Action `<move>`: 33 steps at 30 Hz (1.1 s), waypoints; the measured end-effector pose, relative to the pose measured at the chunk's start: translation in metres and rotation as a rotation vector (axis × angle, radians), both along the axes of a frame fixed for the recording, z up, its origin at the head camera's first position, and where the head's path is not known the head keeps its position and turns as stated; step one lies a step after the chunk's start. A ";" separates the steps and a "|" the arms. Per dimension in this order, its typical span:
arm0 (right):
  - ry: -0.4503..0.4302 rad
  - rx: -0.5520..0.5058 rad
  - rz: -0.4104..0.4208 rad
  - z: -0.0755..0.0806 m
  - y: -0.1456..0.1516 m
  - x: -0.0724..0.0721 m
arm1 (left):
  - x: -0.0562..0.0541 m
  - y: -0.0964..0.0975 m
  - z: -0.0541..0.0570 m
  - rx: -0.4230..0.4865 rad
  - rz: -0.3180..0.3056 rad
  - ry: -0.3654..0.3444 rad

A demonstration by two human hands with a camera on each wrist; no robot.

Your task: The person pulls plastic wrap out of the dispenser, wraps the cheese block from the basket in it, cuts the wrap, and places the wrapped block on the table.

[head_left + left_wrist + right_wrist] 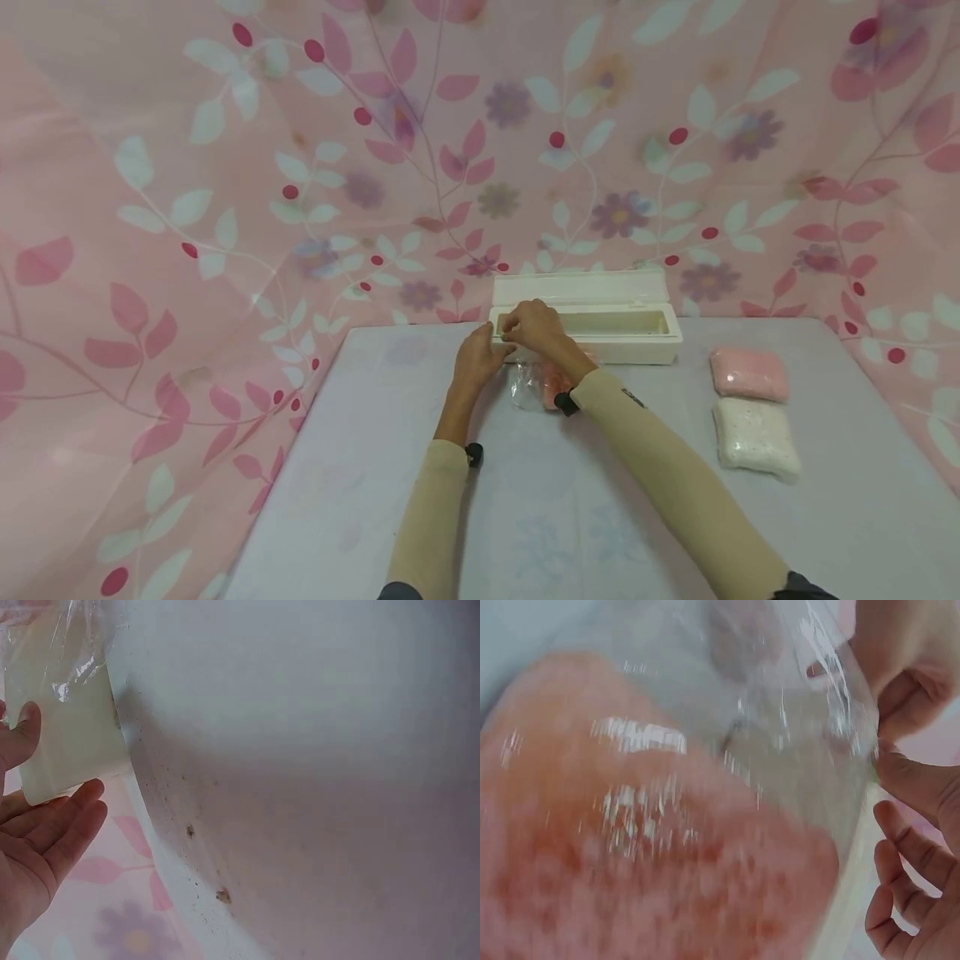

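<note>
A long white box (600, 350) stands at the back of the table, its hinged lid (581, 287) tipped up. My left hand (475, 358) holds the box's left end, thumb on the front wall (71, 742) and fingers around the end. Above that same end, my right hand (534, 325) pinches the edge of a clear plastic bag (780, 727). Inside the bag lies a pinkish-orange mass (645, 847); the bag hangs in front of the box, partly behind my right wrist. In the right wrist view, a tiny green bit beside my right fingertips is too small to identify.
To the right of the box lie a pink wrapped pack (750, 374) and, nearer me, a white wrapped pack (757, 436). A pale cloth (360, 492) covers the table. Floral fabric (450, 167) hangs behind the box.
</note>
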State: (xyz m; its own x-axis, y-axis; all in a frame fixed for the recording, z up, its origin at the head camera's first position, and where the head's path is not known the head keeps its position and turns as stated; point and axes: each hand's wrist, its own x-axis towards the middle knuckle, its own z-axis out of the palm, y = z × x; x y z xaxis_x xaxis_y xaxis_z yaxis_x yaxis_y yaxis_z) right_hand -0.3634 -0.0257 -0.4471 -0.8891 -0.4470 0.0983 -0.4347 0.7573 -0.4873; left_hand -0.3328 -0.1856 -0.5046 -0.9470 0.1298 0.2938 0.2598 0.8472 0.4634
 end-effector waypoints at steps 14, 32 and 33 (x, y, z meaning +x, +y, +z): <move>0.212 0.138 0.028 -0.010 0.024 0.004 | 0.002 0.003 -0.007 -0.215 0.032 0.068; 0.347 0.138 0.043 -0.012 0.075 0.012 | 0.005 0.011 0.000 -0.267 0.022 0.160; 0.353 0.130 0.037 -0.014 0.085 0.013 | 0.006 0.011 0.001 -0.274 0.021 0.165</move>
State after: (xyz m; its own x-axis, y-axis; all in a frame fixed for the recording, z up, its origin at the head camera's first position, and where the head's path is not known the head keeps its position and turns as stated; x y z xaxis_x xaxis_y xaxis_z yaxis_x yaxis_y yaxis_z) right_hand -0.3502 0.0589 -0.4610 -0.7936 -0.5074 0.3358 -0.5871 0.7836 -0.2032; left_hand -0.3269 -0.1744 -0.5040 -0.8926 0.2067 0.4007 0.2942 0.9405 0.1702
